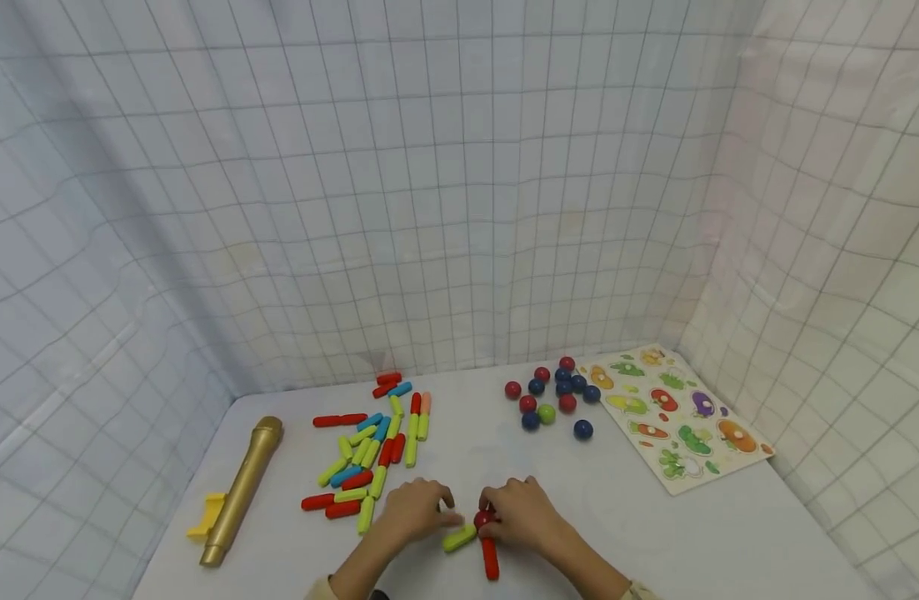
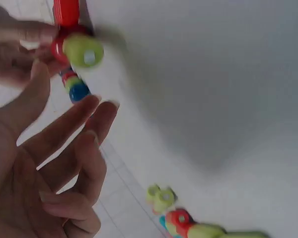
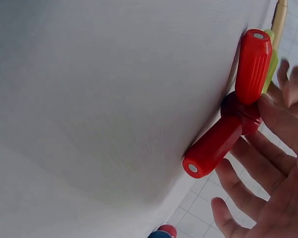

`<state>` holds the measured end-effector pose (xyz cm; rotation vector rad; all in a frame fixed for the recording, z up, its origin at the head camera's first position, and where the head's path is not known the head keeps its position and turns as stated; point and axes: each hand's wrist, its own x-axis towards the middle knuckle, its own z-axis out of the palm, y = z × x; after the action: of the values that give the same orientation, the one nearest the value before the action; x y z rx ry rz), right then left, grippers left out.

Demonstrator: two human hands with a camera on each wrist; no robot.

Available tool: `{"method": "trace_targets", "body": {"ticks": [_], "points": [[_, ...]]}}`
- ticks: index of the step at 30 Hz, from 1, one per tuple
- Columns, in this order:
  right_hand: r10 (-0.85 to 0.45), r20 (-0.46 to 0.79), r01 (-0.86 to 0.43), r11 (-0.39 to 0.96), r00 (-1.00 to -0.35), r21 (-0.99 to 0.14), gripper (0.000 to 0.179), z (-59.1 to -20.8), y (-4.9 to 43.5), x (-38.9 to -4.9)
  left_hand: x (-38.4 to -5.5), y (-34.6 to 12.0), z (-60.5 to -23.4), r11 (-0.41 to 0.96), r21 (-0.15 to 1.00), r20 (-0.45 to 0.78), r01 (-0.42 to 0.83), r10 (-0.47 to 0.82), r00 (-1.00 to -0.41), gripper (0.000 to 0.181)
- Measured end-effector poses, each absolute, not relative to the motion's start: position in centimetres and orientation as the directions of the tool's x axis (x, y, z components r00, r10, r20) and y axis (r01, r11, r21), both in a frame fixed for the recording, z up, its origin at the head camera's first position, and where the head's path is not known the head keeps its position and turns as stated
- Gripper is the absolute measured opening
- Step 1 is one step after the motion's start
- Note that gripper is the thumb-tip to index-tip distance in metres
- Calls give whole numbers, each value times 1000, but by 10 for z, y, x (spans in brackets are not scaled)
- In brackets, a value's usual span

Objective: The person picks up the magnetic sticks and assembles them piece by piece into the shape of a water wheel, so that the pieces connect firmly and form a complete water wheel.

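Observation:
A red ball point(image 1: 485, 522) lies near the front of the table, pinched between the thumb and fingers of my right hand point(image 1: 522, 515). Two red magnetic rods, one nearer point(image 3: 253, 67) and one lower point(image 3: 213, 146), meet this ball in the right wrist view. A lime-green rod point(image 1: 459, 538) touches the ball's left side; its pale round end faces the left wrist camera. My left hand point(image 1: 420, 510) hovers beside the green rod with loosely bent fingers and holds nothing. In the left wrist view a gap shows between its thumb and fingertips.
Left of my hands lie several loose red, green and blue rods point(image 1: 369, 454). Red, blue and green balls point(image 1: 546, 413) gather at the back right, beside a vegetable picture board point(image 1: 654, 417). A gold microphone point(image 1: 242, 496) and a yellow piece point(image 1: 207, 517) lie far left.

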<state>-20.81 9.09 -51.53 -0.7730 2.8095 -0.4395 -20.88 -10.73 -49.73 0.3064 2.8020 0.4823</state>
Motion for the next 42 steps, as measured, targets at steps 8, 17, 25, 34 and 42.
{"method": "trace_targets", "body": {"ticks": [8,17,25,34,42], "points": [[-569,-112,-520,802,-815,-293,22,-521,83,-195,-258,-154,-511,957,273,-88,-97,-75,-993,29],[-585,-60,-559,796,-809,-233,21,-520,80,-191,-271,-139,-528,990,89,-84,-106,-99,-992,47],[-553,-68,-523,816,-830,-246,19,-523,79,-191,-266,-135,-522,996,13,-122,-93,-91,-988,31],[-530,-97,-481,822,-843,-305,21,-521,77,-193,-243,-139,-516,988,149,-81,-37,-25,-996,41],[-517,-74,-485,836,-853,-257,19,-521,78,-194,-187,-115,-507,956,279,-239,89,158,-958,14]]}}
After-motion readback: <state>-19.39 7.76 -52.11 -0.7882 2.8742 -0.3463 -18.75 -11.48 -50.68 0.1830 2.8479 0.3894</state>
